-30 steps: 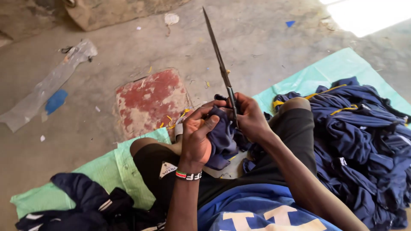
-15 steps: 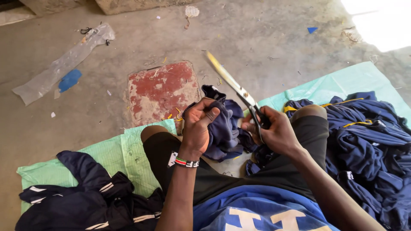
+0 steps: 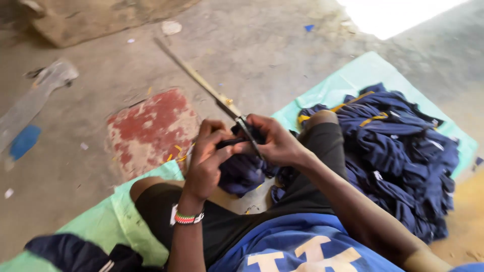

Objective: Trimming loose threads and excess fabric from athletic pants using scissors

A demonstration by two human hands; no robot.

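I sit on a light green sheet [image 3: 348, 80] with my knees apart. My right hand [image 3: 275, 141] grips a pair of long scissors [image 3: 212, 93], whose blades point up and to the left. My left hand [image 3: 206, 158], with a beaded bracelet at the wrist, pinches a piece of navy blue cloth [image 3: 244, 174] that hangs between my knees. Both hands meet at the scissors' pivot, right over the cloth.
A heap of navy garments with yellow trim [image 3: 398, 151] lies on the sheet to my right. Another dark garment [image 3: 80, 254] lies at the lower left. A red-stained patch [image 3: 151, 128] marks the concrete floor ahead. Plastic scraps [image 3: 35, 95] lie far left.
The scissors have swung from upright to leaning far left. Both hands have stayed together on the navy cloth, and the view has shifted slightly.
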